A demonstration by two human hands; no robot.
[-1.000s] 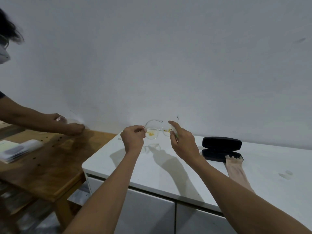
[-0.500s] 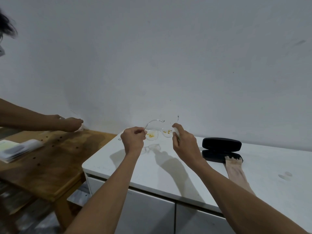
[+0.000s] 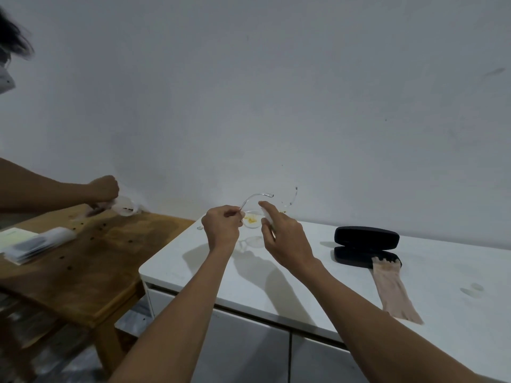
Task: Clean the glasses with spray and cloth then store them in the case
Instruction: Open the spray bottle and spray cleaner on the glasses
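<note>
Our right hand (image 3: 287, 236) has swung its small spray bottle (image 3: 267, 217) up from 3 o'clock, fingers wrapped around it, forefinger raised, while our left hand (image 3: 222, 226) pinches the clear glasses (image 3: 253, 219) by the temple above the white counter (image 3: 304, 283), so we aim squarely at the yellow-smeared lens and mist lightly.

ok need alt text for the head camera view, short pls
A person's left hand holds clear-framed glasses with yellow smears on the lenses above a white cabinet top, while the right hand grips a small white spray bottle next to them. To the right lie an open black case and a beige cloth.
</note>
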